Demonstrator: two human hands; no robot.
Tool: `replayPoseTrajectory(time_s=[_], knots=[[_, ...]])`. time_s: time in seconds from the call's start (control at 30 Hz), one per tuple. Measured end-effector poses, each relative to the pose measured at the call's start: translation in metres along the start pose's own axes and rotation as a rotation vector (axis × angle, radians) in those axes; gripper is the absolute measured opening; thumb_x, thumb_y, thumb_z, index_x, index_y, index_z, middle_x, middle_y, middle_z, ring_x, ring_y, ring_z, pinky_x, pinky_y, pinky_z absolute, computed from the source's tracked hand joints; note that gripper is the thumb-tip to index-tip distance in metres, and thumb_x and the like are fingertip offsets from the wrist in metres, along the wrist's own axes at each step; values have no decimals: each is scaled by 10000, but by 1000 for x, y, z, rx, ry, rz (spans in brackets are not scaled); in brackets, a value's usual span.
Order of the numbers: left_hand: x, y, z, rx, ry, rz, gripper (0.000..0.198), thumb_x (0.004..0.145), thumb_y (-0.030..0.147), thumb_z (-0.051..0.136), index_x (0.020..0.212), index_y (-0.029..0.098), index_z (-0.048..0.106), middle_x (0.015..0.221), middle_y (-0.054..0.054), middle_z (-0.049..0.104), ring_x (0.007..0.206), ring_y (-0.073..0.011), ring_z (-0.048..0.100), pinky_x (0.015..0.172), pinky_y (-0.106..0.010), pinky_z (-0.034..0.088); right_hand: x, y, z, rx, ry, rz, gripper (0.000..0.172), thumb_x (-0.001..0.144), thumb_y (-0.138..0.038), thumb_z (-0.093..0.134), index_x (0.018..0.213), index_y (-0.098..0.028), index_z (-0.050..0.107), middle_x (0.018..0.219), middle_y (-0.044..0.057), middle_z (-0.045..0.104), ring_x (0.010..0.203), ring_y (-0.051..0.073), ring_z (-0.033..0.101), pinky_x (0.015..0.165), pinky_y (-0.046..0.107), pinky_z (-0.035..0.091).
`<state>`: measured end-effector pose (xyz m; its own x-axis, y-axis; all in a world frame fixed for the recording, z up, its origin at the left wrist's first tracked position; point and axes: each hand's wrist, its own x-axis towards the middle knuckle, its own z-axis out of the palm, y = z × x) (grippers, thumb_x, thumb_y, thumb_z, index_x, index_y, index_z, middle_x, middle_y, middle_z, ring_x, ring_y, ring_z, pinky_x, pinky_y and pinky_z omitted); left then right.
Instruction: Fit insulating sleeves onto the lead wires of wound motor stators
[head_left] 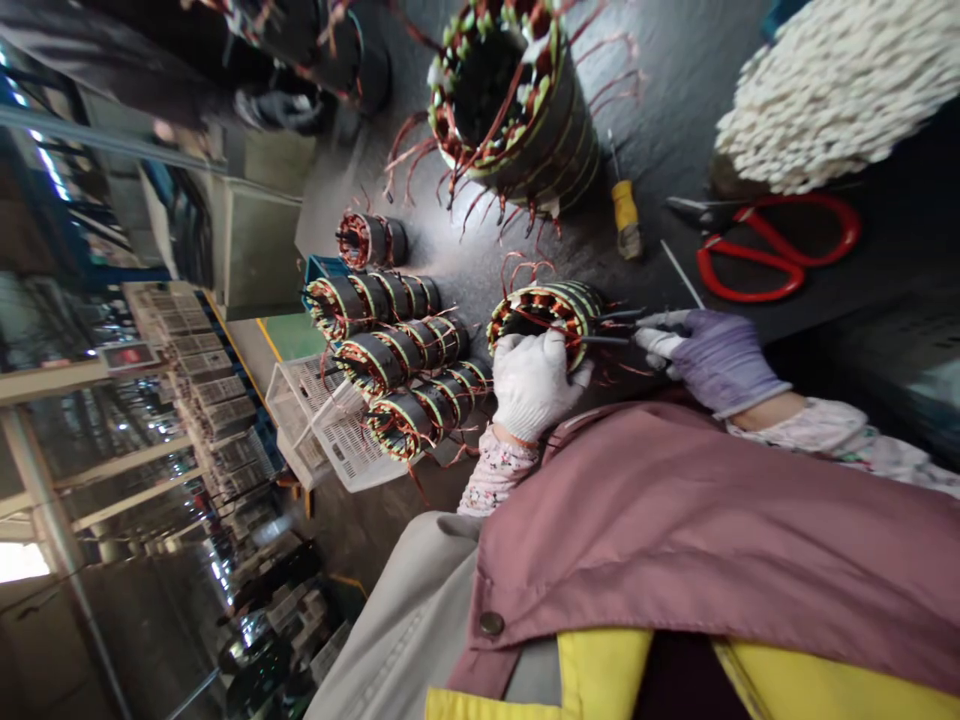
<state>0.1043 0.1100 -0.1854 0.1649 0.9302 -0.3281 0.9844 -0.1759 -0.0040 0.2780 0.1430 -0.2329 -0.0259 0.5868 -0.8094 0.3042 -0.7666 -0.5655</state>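
A small wound motor stator (547, 315), with green-edged slots and copper windings, lies on the dark table in front of me. My left hand (534, 385), in a white knit glove, is wrapped over its near rim, fingers at the bore and thumb on the side. Two dark insulating sleeves (606, 341) stick out from its right end. My right hand (709, 358), in a purple glove with pale fingertips, pinches at the end of the upper sleeve. A thin white stick (682, 274) rises beside the right hand, its lower end hidden.
A large stator (517, 110) with loose copper leads stands behind. Nearby lie a yellow-handled screwdriver (625, 215), red-handled scissors (780, 250) and a bundle of white tubes (840, 95). Rows of small stators (405, 355) sit at left, beside white crates (352, 440). Another person's shoe (281, 110) shows upper left.
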Motion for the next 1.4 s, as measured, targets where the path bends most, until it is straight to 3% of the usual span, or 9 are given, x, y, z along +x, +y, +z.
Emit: replayPoseTrajectory(time_s=[0.1,0.2,0.33,0.57,0.73,0.83,0.97,1.17,1.4], knots=[[0,-1,0,0,-12,0,477,863,514,559,1145,132,604,812,-75,686,806,-213,645,883,-381,408,10,-3,0,-278,30,-240,270,808,-220,656,1038,-101,733,1003,126,725,880,205,671,838,310,528],[0,-1,1,2,-4,-5,469,865,522,549,1130,140,610,812,-76,687,810,-215,645,882,-382,407,23,2,-11,-491,-99,-465,312,828,-265,638,1096,-137,732,1150,121,700,1115,281,632,1013,394,467],[0,-2,2,4,10,6,505,867,521,545,1172,123,602,801,-77,689,803,-214,648,879,-373,410,27,14,-22,-490,-151,-508,372,853,-293,600,1193,-181,698,1145,81,708,1065,253,658,976,374,493],[0,-10,-3,7,-34,9,434,851,503,568,1061,130,641,818,-82,689,819,-211,654,886,-373,414,28,-7,13,-557,-228,-478,296,862,-265,553,1045,-129,741,1122,152,704,1098,309,639,962,407,475],[-2,-17,-4,29,-45,-26,397,825,512,595,971,145,646,798,-83,689,821,-223,660,886,-386,420,36,12,-5,-179,-310,-236,406,904,-308,457,1240,-143,614,1045,110,726,597,124,607,541,254,488],[-3,-18,-3,43,-35,-44,420,805,532,612,970,147,644,795,-78,694,813,-222,665,893,-382,423,44,23,-20,-71,-356,-91,396,890,-228,448,1255,-130,563,1074,125,717,533,93,564,432,211,415],[-3,-17,-4,64,-36,-56,372,803,500,622,932,151,643,786,-77,696,798,-220,667,894,-381,428,60,15,-17,-128,-406,-94,350,879,-194,508,1212,-111,577,1074,155,713,607,121,638,441,195,415],[-3,-17,-3,51,-31,-39,316,818,464,615,905,161,641,779,-71,687,823,-215,667,889,-370,431,76,4,-5,-263,-366,-151,288,863,-239,597,1113,-105,649,777,97,723,545,129,620,568,233,482],[-3,-18,-3,27,-62,-2,360,844,471,586,1005,154,646,806,-75,695,836,-213,665,908,-376,425,98,-12,9,-533,-401,-402,124,787,-191,656,883,-160,729,772,54,720,724,147,644,797,257,454]])
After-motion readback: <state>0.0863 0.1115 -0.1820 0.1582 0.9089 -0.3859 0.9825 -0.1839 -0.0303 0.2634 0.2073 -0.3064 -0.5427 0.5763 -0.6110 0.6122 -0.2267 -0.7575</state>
